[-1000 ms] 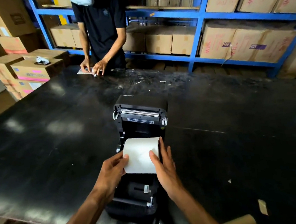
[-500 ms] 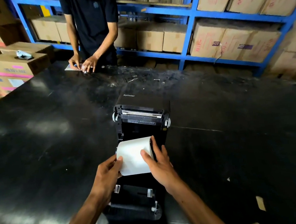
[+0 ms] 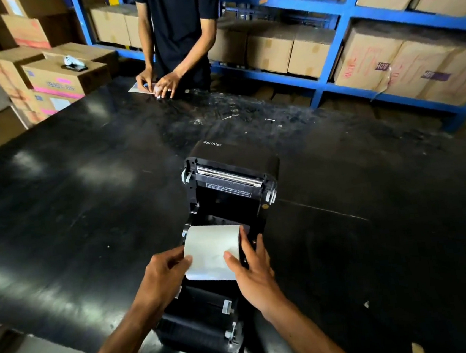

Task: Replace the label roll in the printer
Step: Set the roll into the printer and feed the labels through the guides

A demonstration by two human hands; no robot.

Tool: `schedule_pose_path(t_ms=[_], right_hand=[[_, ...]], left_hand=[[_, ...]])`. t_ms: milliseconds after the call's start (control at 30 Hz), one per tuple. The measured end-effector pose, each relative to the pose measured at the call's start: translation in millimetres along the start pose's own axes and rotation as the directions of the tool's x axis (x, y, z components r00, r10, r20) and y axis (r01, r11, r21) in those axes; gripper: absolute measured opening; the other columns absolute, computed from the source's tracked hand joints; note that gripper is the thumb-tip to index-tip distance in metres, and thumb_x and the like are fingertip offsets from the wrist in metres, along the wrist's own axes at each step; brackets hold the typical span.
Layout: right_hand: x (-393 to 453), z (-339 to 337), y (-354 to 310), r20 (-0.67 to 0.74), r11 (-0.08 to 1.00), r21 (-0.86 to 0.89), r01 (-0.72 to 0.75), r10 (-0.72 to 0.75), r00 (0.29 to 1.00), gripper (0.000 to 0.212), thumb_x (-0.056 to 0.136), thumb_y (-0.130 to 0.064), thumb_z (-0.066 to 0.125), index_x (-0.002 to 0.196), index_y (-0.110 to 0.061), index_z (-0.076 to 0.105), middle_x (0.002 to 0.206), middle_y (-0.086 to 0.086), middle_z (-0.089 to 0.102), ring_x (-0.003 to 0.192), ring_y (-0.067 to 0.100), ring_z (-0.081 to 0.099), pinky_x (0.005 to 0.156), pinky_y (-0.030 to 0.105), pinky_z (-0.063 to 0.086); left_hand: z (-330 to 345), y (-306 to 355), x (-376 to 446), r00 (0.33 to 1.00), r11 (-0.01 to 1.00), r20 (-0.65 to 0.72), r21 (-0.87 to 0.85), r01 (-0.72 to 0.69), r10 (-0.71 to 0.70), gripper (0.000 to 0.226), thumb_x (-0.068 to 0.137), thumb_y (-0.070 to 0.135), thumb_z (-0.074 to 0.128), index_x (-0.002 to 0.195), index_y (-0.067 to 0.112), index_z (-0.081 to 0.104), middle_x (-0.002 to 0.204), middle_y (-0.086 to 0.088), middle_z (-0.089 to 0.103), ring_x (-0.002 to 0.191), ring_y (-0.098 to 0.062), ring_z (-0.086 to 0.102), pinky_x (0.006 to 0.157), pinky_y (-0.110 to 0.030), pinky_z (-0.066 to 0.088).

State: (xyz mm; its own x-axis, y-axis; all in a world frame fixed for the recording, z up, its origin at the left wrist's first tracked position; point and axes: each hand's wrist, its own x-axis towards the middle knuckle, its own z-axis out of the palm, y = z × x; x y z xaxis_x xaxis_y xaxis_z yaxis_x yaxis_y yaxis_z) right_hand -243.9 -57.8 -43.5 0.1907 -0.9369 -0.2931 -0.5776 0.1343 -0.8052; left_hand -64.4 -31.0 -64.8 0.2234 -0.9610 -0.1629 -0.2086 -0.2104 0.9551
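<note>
A black label printer (image 3: 228, 188) stands on the black table with its lid swung open away from me. A white label roll (image 3: 209, 253) sits in the open bay, its paper face toward me. My left hand (image 3: 166, 278) grips the roll's left end with thumb and fingers. Against the roll's right end rests my right hand (image 3: 253, 274), thumb on the paper and fingers along the bay wall. The roll's lower part is hidden inside the bay.
The black table (image 3: 377, 247) spreads wide around the printer. Across it a person (image 3: 178, 24) presses a paper (image 3: 142, 88) flat. Cardboard boxes (image 3: 63, 76) are stacked at the left, and blue shelving (image 3: 336, 47) with boxes lines the back.
Both hands have lowered the roll a little deeper into the printer bay. The view has shifted slightly.
</note>
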Motion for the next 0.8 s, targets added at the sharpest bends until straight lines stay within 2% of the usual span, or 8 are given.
schedule_pose_path(t_ms=[100,233,300,400,467,533,667,800], right_hand=[[2,2,2,-0.022,0.999,-0.033,0.026,-0.026,0.999,0.063,0.094,-0.044,0.045,0.145,-0.044,0.007,0.160,0.002,-0.011,0.146,0.020,-0.009,0.116,0.045,-0.001],[3,6,3,-0.045,0.999,0.001,0.038,-0.038,0.998,0.060,0.095,-0.043,0.042,0.145,-0.043,0.009,0.161,-0.004,-0.004,0.146,0.014,-0.007,0.116,0.043,-0.001],[2,9,2,-0.064,0.999,0.014,0.041,-0.040,0.997,0.058,0.097,-0.042,0.039,0.145,-0.042,0.007,0.160,-0.009,-0.001,0.146,0.011,-0.009,0.116,0.044,-0.005],[-2,16,0,-0.092,0.998,0.044,0.033,-0.029,0.995,0.059,0.098,-0.039,0.038,0.146,-0.040,0.003,0.159,-0.014,0.001,0.145,0.006,-0.010,0.116,0.043,-0.008],[-7,21,-1,-0.116,0.997,0.070,0.034,-0.026,0.993,0.060,0.098,-0.036,0.038,0.146,-0.038,0.003,0.159,-0.013,0.001,0.145,0.005,-0.009,0.116,0.041,-0.009],[-11,25,-2,-0.137,0.997,0.061,0.038,-0.029,0.990,0.061,0.098,-0.035,0.038,0.147,-0.036,0.001,0.159,-0.012,-0.001,0.145,0.005,-0.009,0.116,0.040,-0.008],[-12,25,-4,-0.106,0.998,0.056,0.018,-0.012,0.994,0.061,0.099,-0.035,0.034,0.147,-0.033,-0.003,0.159,-0.010,-0.005,0.144,0.005,-0.013,0.117,0.038,-0.009],[-13,22,-8,-0.088,0.994,0.111,-0.007,0.017,0.996,0.058,0.100,-0.035,0.032,0.148,-0.034,-0.002,0.160,-0.006,-0.006,0.144,0.006,-0.014,0.117,0.035,-0.010]], left_hand=[[4,1,-2,0.998,0.999,-0.052,0.019,0.029,-0.028,0.026,0.092,0.011,0.056,0.076,0.022,0.073,0.049,0.014,0.060,0.045,-0.003,0.048,0.051,-0.028,0.041],[8,5,-4,0.993,1.000,-0.111,0.009,0.027,-0.025,0.022,0.091,0.006,0.057,0.090,0.017,0.076,0.050,0.020,0.062,0.045,0.005,0.053,0.051,-0.019,0.041],[8,10,-6,0.993,1.000,-0.114,0.017,0.022,-0.020,0.022,0.090,0.006,0.058,0.094,0.018,0.076,0.057,0.020,0.067,0.050,0.007,0.055,0.055,-0.021,0.043],[6,13,-3,0.995,0.999,-0.102,0.022,0.025,-0.023,0.027,0.089,0.005,0.059,0.095,0.024,0.076,0.080,0.002,0.078,0.065,-0.005,0.062,0.069,-0.029,0.049],[3,12,0,0.997,0.999,-0.077,0.011,0.030,-0.029,0.029,0.089,0.005,0.057,0.094,0.027,0.076,0.085,-0.013,0.075,0.067,-0.016,0.056,0.066,-0.035,0.046],[0,11,2,0.998,0.999,-0.053,0.014,0.038,-0.038,0.028,0.090,0.006,0.056,0.095,0.026,0.075,0.090,-0.020,0.074,0.072,-0.019,0.054,0.066,-0.039,0.045],[0,11,1,0.996,0.995,-0.085,0.096,0.011,-0.003,0.027,0.089,0.008,0.059,0.095,0.028,0.075,0.088,-0.002,0.078,0.073,-0.013,0.064,0.067,-0.033,0.051],[1,14,-1,0.992,0.988,-0.117,0.153,-0.023,0.041,0.027,0.087,0.008,0.062,0.098,0.029,0.075,0.075,0.024,0.075,0.063,0.010,0.063,0.059,-0.006,0.045]])
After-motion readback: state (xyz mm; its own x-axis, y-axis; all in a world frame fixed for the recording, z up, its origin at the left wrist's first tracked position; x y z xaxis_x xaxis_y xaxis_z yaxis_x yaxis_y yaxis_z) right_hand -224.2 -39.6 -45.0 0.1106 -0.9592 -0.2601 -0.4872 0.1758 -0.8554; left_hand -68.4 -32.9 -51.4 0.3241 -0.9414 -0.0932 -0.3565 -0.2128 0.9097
